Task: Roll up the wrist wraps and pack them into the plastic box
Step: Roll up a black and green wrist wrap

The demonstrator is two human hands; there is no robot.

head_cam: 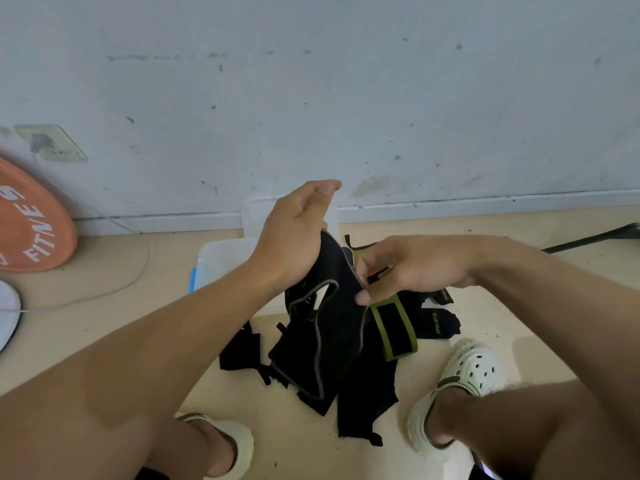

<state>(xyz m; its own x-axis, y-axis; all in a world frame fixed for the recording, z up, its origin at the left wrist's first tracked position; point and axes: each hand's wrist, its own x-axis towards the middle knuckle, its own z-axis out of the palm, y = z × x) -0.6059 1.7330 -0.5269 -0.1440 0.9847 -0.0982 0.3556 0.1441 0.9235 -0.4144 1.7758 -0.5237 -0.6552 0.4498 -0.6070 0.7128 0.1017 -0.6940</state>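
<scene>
Left hand (294,233) grips the grey-edged wrist wrap's (325,341) top, right hand (412,268) pinches its edge (unrolled); the dangling tail could snag the floor pile (374,393).

Both forearms are bare, with no sleeves, watch or rings seen at the left hand (294,230) or the right hand (412,268). Below the hands, bare legs are seen, and pale cream perforated clogs (474,372) with an olive heel strap are worn.

Wraps (346,358) on floor (104,323), box (221,261) behind, plate (31,223) left.
</scene>
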